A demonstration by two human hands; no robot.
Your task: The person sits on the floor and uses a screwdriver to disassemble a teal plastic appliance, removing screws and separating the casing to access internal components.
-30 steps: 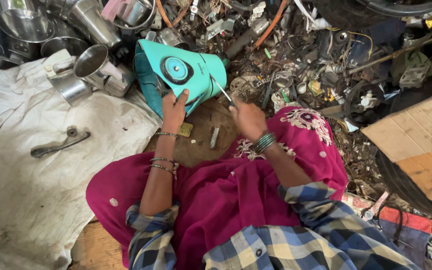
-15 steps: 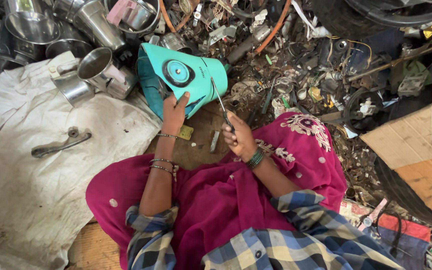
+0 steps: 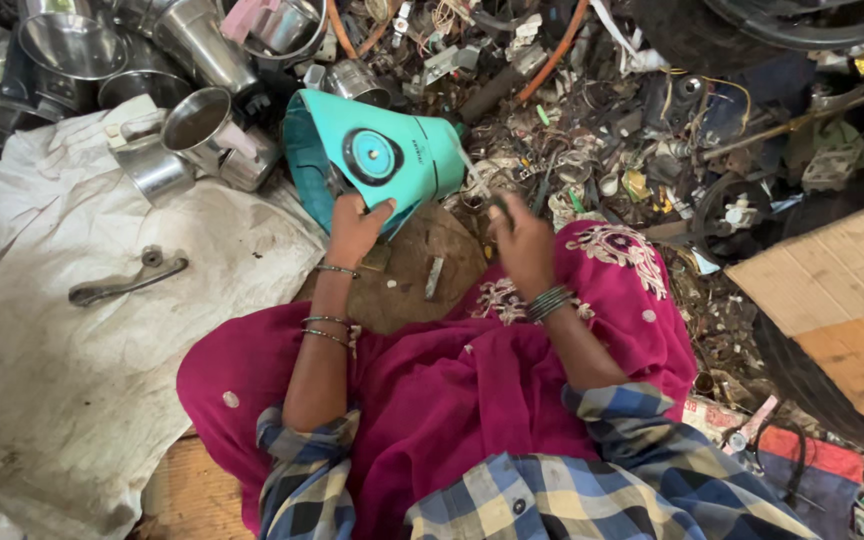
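Left hand (image 3: 354,228) gripping near edge of teal cone-shaped plastic housing (image 3: 377,160), fingers curled on it. Right hand (image 3: 520,240) just right, fingers curled around thin metal tool (image 3: 484,188).

right hand (image 3: 520,238) blurred, tool unclear, turquoise housing (image 3: 377,160) edge behind left fingers (image 3: 364,213)

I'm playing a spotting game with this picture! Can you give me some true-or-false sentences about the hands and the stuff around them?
1. The left hand grips the teal plastic cone-shaped housing. True.
2. The grey metal wrench lies on the white woven sack. True.
3. The right hand rests on the wrench. False: it is by the scrap pile, far from the wrench.
4. The shiny steel cups are stacked on the cardboard sheet. False: they sit at the sack's top edge.
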